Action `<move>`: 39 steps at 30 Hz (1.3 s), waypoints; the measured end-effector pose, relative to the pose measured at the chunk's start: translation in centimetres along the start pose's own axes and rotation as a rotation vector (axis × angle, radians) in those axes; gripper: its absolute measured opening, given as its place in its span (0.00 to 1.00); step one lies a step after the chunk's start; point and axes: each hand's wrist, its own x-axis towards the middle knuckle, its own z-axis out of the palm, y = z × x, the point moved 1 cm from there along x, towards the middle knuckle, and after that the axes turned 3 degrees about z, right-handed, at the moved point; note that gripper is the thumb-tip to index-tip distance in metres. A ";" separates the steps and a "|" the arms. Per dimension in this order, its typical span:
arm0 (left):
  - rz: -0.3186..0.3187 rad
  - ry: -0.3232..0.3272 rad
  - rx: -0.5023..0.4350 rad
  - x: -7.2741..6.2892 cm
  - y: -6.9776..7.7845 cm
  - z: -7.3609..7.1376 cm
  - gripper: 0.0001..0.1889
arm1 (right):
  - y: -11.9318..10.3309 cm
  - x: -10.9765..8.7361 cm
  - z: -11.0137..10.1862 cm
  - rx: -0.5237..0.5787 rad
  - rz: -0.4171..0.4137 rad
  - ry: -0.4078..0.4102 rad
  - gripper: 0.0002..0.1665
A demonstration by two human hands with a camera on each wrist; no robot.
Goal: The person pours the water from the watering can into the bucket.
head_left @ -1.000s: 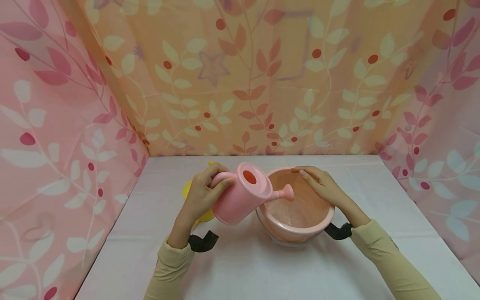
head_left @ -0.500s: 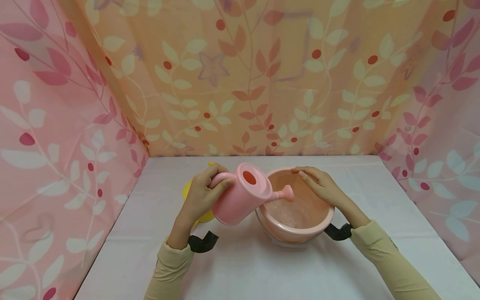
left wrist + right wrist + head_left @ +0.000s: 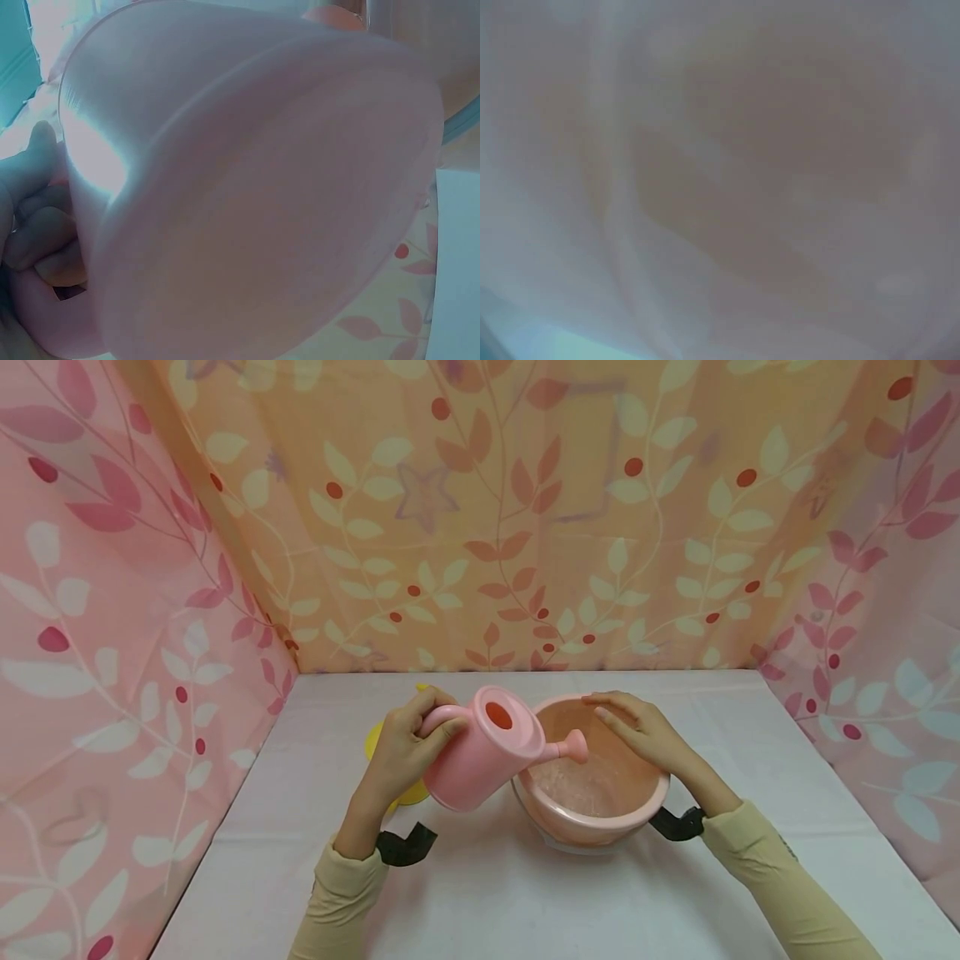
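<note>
Plainly, a pale, whitish cloth-like tabletop (image 3: 525,902) is spreading beneath everything, while an orange hanging (image 3: 480,552) with leafy sprigs and red dots is closing off the back and pink leaf-printed side walls (image 3: 112,610) are flanking it. On the surface, right of centre, a pink bowl (image 3: 596,821) is standing, and a pink watering can (image 3: 480,756) is tilting in the air just left of it, its rose (image 3: 577,747) hanging over the bowl's interior. The person's left hand (image 3: 405,743) is gripping the can's handle, fingers curling round it. The right hand (image 3: 641,727) is resting on the bowl's far right rim, fingers lying extended and close together.

Behind the left hand, a yellow object (image 3: 413,793) is showing only in part (its shape is escaping recognition). Inside the bowl, pale glints are suggesting clear liquid, though one cannot tell whether any is running from the rose. Both beige sleeves (image 3: 337,893) are running out of the picture at the bottom, each with a black strap (image 3: 407,845) jutting near the cuff. In the left wrist view the can's base is filling most of the frame, covering much beyond it; the right wrist view is blurring into pinkish-grey smears.
</note>
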 end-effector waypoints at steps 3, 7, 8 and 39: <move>0.000 0.002 -0.006 0.0 0.1 0.0 0.09 | 0.2 0.1 0.1 0.004 -0.029 0.017 0.18; 0.031 0.005 -0.009 0.0 0.0 -0.1 0.08 | 0.1 0.1 0.1 -0.006 -0.050 0.031 0.19; 0.038 0.004 -0.007 0.0 0.0 -0.1 0.08 | 0.2 0.2 0.1 -0.012 -0.050 0.033 0.19; 0.024 0.005 0.009 0.2 0.4 -0.1 0.08 | -0.2 0.2 0.1 -0.045 -0.062 0.043 0.18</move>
